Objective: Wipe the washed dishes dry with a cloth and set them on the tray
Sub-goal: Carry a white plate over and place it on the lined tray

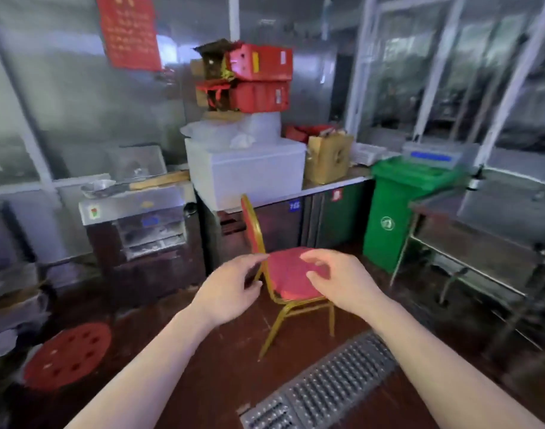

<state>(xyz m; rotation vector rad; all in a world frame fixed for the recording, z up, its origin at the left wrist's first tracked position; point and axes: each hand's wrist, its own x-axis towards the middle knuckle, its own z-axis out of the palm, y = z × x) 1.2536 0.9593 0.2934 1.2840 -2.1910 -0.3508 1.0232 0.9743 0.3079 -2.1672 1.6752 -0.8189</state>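
No dish, cloth or tray shows in this blurred head view. My left hand (pixel 231 289) and my right hand (pixel 336 280) are stretched out in front of me at mid-frame, a short gap between them. Both have loosely bent fingers and hold nothing. They hover in front of the seat of a red chair (pixel 289 283) with a gold metal frame.
A steel counter (pixel 326 184) carries a white foam box (pixel 246 171), red cartons (pixel 258 78) and a brown paper bag (pixel 328 157). A green bin (pixel 398 212) stands right of it, then a metal rack (pixel 481 243). A floor drain grate (pixel 323 385) and a red stool (pixel 68 356) lie near me.
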